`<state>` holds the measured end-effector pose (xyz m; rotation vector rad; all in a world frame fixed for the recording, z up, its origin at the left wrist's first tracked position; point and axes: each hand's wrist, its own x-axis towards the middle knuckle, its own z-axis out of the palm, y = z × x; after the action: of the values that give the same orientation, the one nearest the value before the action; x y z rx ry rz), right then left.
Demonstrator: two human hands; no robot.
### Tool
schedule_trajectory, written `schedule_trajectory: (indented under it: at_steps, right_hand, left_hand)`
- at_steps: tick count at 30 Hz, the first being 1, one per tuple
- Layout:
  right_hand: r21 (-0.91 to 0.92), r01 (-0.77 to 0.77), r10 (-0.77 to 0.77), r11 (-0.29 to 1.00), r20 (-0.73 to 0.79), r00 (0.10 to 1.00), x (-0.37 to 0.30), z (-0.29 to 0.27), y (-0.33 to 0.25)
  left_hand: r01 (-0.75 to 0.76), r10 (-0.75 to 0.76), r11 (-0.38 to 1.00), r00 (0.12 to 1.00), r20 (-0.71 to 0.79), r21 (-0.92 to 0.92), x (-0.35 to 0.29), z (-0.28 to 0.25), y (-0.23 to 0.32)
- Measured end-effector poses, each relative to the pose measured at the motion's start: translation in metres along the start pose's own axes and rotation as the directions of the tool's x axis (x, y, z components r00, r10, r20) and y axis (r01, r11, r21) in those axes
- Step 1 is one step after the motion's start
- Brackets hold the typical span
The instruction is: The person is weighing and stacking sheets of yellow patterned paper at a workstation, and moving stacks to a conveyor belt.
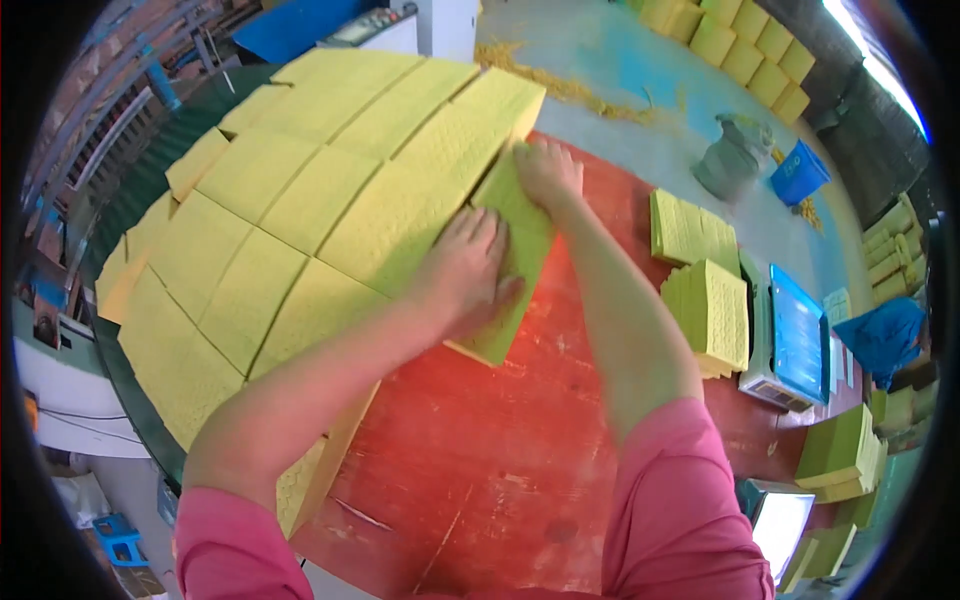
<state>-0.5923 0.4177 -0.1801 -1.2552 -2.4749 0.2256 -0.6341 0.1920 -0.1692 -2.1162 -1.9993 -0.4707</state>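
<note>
A stack of yellow paper sheets [520, 240] stands against the right edge of a large block of similar stacks. My left hand [465, 265] holds its near part, fingers at the seam beside the block and thumb across the stack's face. At the far end, my right hand [550, 172] is closed over the stack's corner, its fingertips partly hidden. To the left spreads the block of yellow paper stacks [285, 215], laid side by side in rows, with faint embossed marks on top.
The red tabletop [480, 440] is scuffed. At its right stand small yellow paper stacks [705, 310] beside a scale with a blue top [797, 325]. Beyond are a blue bin [800, 173], a grey sack [735, 157] and piled yellow bundles [735, 45]. A blue stool [120, 540] stands lower left.
</note>
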Motion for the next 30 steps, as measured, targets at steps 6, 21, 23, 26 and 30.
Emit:
schedule_trajectory:
  at_steps: [6,21,23,26,30]
  right_hand:
    - [-0.013,-0.088,0.087,0.996,-0.033,0.996,-0.094,-0.03,0.028]
    - [0.038,0.016,-0.015,0.999,-0.047,0.999,-0.492,-0.165,0.065]
    - [0.037,-0.001,0.002,0.999,-0.026,1.0,-0.517,-0.168,0.083]
    - [0.016,0.071,-0.07,0.997,-0.076,0.995,-0.521,-0.149,0.108]
    - [0.312,0.361,-0.196,0.879,-0.455,0.869,-0.555,-0.225,0.092]
  left_hand:
    - [-0.061,0.064,0.993,0.998,0.029,-0.097,-0.05,-0.013,0.058]
    - [-0.048,0.083,0.953,0.991,0.105,-0.299,-0.305,-0.118,0.367]
    - [-0.033,0.076,0.951,0.989,0.129,-0.309,-0.315,-0.118,0.394]
    - [0.035,0.003,0.949,0.993,0.121,-0.313,-0.321,-0.1,0.411]
    - [0.048,-0.018,0.973,0.991,0.133,-0.227,-0.309,-0.124,0.407]
